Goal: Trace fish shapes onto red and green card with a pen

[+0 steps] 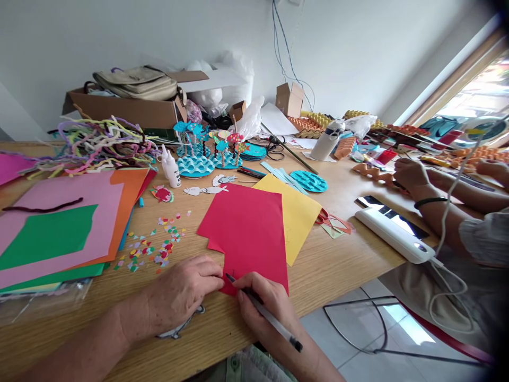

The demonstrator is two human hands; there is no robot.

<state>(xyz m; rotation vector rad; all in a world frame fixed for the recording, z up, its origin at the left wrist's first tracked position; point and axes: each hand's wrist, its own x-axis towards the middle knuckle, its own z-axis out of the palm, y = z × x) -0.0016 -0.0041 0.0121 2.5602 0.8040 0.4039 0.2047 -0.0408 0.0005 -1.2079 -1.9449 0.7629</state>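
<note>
My right hand grips a pen with a clear barrel, its tip on the red paper. A small dark pen line shows near the tip, at the sheet's lower left. My left hand has its fingers together, bent onto the left edge of that paper. A pale shape with dark outlines lies partly hidden under my left hand. Beneath the red paper a yellow sheet sticks out to the right. White fish cut-outs with drawn lines lie beyond the red paper's top edge.
Paper scraps and stacked coloured sheets lie left. Behind stand a glue bottle, blue fish decorations and pipe cleaners. Red-handled scissors and a white power strip are right, near another person's hand.
</note>
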